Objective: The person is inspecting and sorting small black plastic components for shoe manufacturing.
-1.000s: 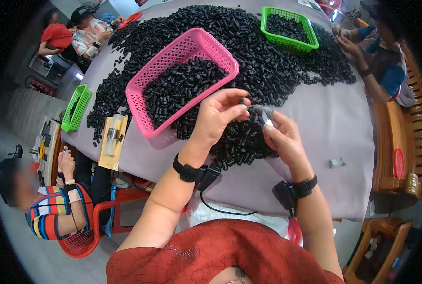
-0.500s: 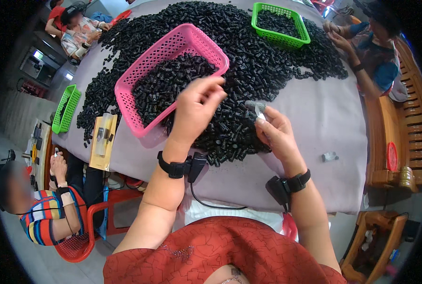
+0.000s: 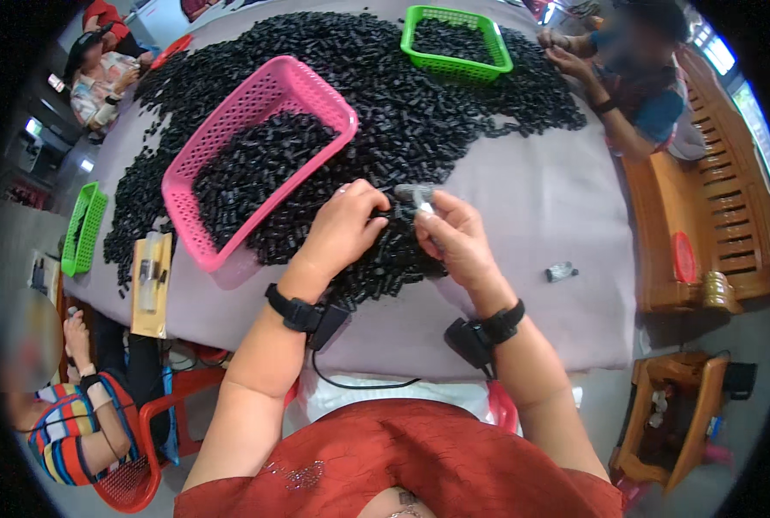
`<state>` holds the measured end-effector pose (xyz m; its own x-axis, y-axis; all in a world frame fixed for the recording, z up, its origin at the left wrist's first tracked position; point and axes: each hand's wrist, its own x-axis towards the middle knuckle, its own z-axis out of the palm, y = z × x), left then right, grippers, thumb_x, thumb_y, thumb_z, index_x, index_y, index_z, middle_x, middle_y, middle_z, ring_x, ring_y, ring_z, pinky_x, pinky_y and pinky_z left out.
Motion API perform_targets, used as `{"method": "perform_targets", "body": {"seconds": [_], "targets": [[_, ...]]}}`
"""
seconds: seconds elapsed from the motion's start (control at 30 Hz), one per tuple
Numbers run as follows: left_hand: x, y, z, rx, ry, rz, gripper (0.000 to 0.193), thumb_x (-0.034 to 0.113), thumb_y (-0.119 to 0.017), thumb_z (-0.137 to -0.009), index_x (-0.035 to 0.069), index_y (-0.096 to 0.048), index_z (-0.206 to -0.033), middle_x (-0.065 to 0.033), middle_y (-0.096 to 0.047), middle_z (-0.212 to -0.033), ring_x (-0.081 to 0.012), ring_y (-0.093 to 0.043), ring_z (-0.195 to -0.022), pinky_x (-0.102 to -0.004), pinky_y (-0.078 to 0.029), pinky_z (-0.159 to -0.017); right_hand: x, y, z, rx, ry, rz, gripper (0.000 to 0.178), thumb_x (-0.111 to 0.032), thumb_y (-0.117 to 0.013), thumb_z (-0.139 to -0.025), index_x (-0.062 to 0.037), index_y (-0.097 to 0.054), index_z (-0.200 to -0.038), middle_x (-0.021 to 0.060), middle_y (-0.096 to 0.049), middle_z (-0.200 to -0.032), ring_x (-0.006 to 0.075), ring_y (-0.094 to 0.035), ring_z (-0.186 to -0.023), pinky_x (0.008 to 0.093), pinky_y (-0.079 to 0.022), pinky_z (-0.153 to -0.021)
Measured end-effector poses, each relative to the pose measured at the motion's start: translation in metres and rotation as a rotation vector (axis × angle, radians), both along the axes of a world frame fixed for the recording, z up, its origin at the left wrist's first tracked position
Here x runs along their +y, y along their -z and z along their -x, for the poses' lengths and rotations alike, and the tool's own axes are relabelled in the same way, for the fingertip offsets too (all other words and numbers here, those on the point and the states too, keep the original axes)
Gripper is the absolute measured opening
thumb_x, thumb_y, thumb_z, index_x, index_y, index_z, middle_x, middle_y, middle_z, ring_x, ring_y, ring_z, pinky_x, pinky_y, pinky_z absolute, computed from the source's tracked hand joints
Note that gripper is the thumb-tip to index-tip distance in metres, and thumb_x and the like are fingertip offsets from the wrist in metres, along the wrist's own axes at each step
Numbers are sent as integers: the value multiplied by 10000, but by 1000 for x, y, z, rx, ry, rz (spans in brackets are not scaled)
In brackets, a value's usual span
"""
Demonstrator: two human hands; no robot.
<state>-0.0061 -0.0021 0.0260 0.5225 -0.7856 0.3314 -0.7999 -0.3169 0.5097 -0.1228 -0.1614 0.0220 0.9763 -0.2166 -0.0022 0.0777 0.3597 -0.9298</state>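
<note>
Counter (image 3: 540,198) under a pale cloth spreads below both hands, the broadest thing I have on my head feed. A heap of black pieces (image 3: 385,129) covers much of it, lying under the hands and reaching far beyond them. I see the pink basket (image 3: 186,223), partly filled with similar pieces, just beyond and left of the left hand (image 3: 343,224); the green basket (image 3: 454,67) stands well beyond the right hand (image 3: 454,233). From here I make out the left hand's fingers curled low over the heap, but cannot tell whether they grip a piece. The right hand's thumb and forefinger are clamped on a clear grey packet (image 3: 414,192), close beside the left fingertips. Well left of the left hand lies a yellow envelope (image 3: 162,319), and a smaller loose packet (image 3: 562,272) rests right of the right hand, apart from the heap.
</note>
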Motion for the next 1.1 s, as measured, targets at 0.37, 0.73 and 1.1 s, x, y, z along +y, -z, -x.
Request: {"method": "perform_targets", "body": {"seconds": [0.37,0.73,1.1], "targets": [[2,5,0,-13,0,22,201,45,-711,-743,41,-604,-913,-99,-588,-884,-301,-579,-883,-398,-478,-769,3,-1,-1,6,-2,24,149,-138,-577,-933,-12,-572,-1013,-42,-493,-677,24,-396,-517,182,-270,-442],[1,2,2,426,72,324,184,-13,-583,-884,-8,-642,-1058,-46,-549,-909,-121,-535,-747,-253,-437,-666,3,-2,-1,5,-6,43,221,-107,-559,-935,4,-567,-1125,-35,-506,-686,28,-409,-515,179,-283,-439],[-3,6,6,879,37,372,142,86,-575,-935,32,-652,-1042,38,-569,-756,-38,-512,-665,-205,-428,-592,5,0,3,41,21,40,300,-81,-577,-916,2,-558,-1204,-24,-528,-729,29,-413,-523,171,-288,-439]]}}
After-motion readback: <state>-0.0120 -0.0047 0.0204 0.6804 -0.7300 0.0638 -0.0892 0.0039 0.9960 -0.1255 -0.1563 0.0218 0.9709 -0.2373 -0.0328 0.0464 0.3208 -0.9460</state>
